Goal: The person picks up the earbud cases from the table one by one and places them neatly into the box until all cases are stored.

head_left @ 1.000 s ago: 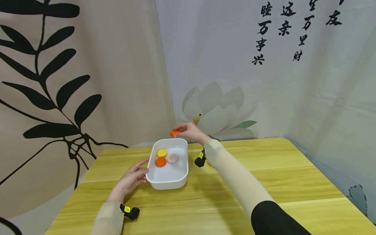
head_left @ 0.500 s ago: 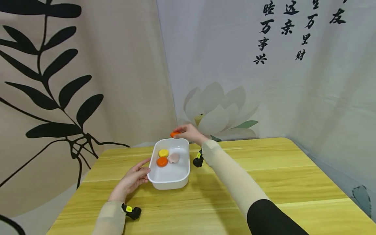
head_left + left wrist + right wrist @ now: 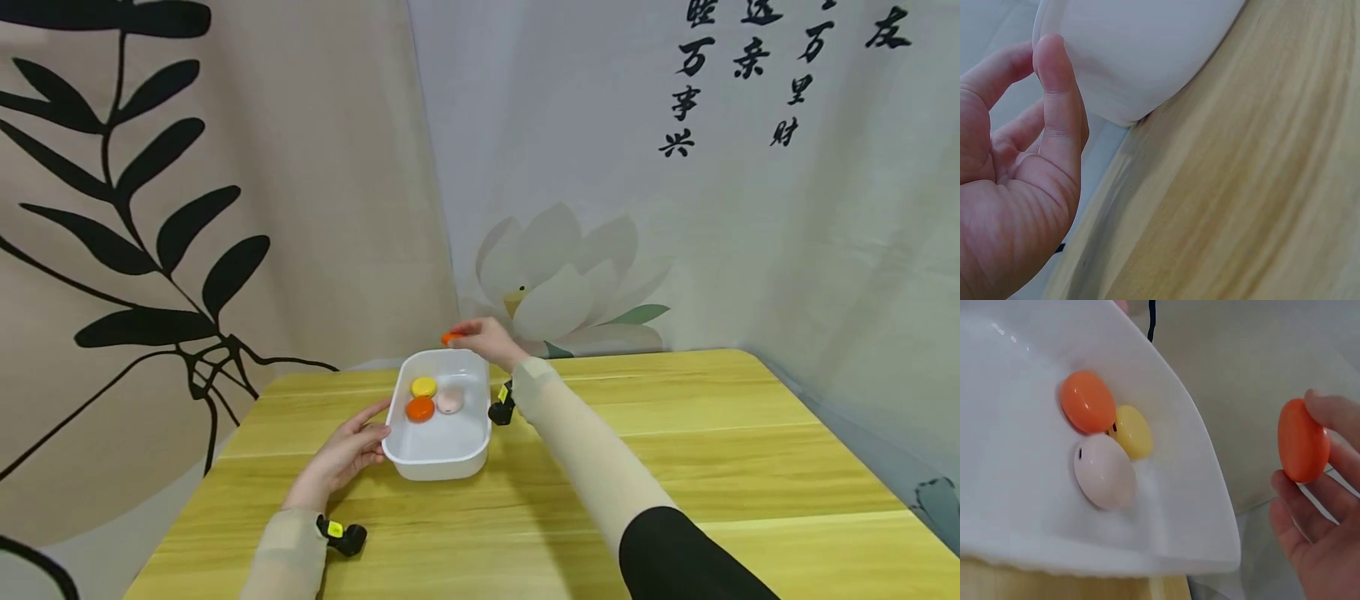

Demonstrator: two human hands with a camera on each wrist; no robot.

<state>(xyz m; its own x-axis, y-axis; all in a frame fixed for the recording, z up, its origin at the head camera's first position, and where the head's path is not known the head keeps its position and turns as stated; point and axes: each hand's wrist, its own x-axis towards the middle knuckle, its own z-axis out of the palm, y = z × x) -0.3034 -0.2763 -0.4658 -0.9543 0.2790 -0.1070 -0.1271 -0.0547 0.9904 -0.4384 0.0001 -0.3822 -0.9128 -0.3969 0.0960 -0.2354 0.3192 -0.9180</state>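
Note:
A white rectangular tub (image 3: 438,454) stands on the wooden table. Inside it, a yellow disc (image 3: 423,387), an orange disc (image 3: 420,409) and a pale pink disc (image 3: 450,400) lie close together. The right wrist view shows them smooth and rounded, with small dark marks on the yellow and pink ones. My left hand (image 3: 348,450) holds the tub's left side, thumb at the rim. My right hand (image 3: 489,339) pinches a second orange disc (image 3: 1303,440) between thumb and fingers, beyond the tub's far rim. The exact kind of the discs cannot be told.
The wooden table (image 3: 675,450) extends to the right and in front of the tub. Its back edge lies close to the far rim. Behind hangs a printed curtain (image 3: 360,183) with dark leaves, a lotus and black characters.
The head view has shifted slightly. Both hands keep their places at the tub, and the right hand still pinches the orange disc. The discs inside look unmoved.

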